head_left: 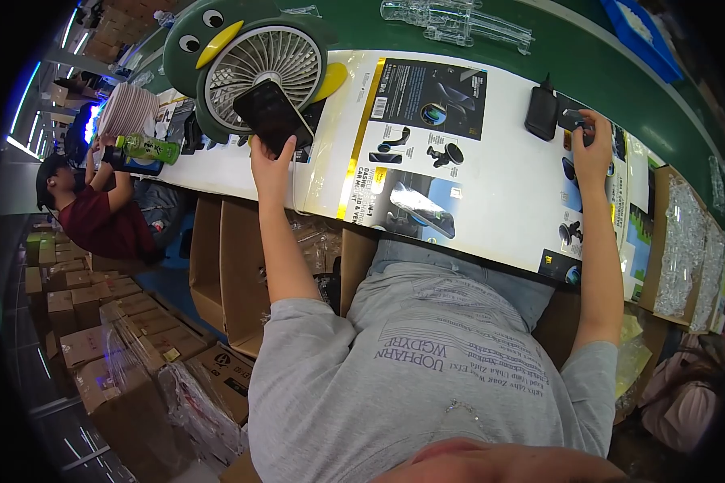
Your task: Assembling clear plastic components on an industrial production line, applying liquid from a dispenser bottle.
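A black smartphone (270, 115) is in my left hand (274, 165), gripped by its lower edge and tilted, screen up. It overlaps the grille of a green penguin-shaped fan (254, 52). My right hand (591, 153) is bent over the right part of the table, its fingers closed at a small dark piece (572, 121) whose kind is unclear. Just left of that hand lies a black bottle-shaped object (542, 109) with a narrow tip. Under both hands spreads a white printed cardboard sheet (491, 161) with pictures of phone mounts.
Clear plastic packaging (459, 24) lies at the table's far side, near a blue bin (644, 36). A green bottle (149, 149) and a stack of pale round pieces (127, 111) stand left, beside a co-worker in dark red (113, 217). Cardboard boxes (113, 322) fill the left floor; an open carton (681, 249) sits right.
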Available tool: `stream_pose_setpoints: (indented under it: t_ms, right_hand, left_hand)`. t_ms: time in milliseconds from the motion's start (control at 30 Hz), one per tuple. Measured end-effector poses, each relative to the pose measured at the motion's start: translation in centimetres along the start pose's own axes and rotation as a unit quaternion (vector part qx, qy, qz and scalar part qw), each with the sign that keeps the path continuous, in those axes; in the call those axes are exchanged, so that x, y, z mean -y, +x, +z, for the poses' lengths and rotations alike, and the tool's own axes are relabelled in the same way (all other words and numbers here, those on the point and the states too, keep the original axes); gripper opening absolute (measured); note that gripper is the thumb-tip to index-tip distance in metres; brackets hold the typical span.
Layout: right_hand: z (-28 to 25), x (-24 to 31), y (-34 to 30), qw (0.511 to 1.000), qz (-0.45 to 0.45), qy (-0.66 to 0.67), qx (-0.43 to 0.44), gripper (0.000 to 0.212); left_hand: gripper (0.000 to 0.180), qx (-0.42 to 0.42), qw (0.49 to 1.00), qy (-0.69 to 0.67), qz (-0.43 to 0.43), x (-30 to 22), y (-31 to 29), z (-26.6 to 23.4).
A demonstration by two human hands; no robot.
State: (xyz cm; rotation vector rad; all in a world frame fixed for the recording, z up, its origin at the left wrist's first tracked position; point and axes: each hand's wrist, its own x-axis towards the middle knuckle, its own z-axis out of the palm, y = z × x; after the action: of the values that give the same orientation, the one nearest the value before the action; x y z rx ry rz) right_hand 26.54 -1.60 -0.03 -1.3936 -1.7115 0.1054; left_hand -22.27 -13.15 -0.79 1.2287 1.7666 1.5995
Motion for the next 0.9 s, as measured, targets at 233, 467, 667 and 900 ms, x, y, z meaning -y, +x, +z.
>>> stream_pose_setpoints:
  t_ms: [233, 467, 667, 900]
  right_hand:
    - [-0.1, 0.4, 0.0, 1.0, -0.001, 0.003, -0.001, 0.028]
    - [-0.1, 0.0, 0.0, 1.0, -0.004, 0.002, 0.002, 0.028]
    - [0.0, -0.1, 0.0, 1.0, -0.01, 0.0, -0.003, 0.028]
    - [0.0, 0.1, 0.0, 1.0, 0.002, 0.006, 0.001, 0.028]
  left_hand:
    - [0.047, -0.034, 0.997, 0.064, 0.008, -0.4, 0.3, 0.7]
    - [0.047, -0.019, 1.0, 0.021, -0.002, 0.6, 0.1, 0.1]
    - [0.048, -0.021, 0.999, 0.031, 0.01, 0.6, 0.1, 0.2]
    - [0.048, 0.008, 1.0, 0.009, 0.003, 1.6, 0.2, -1.4]
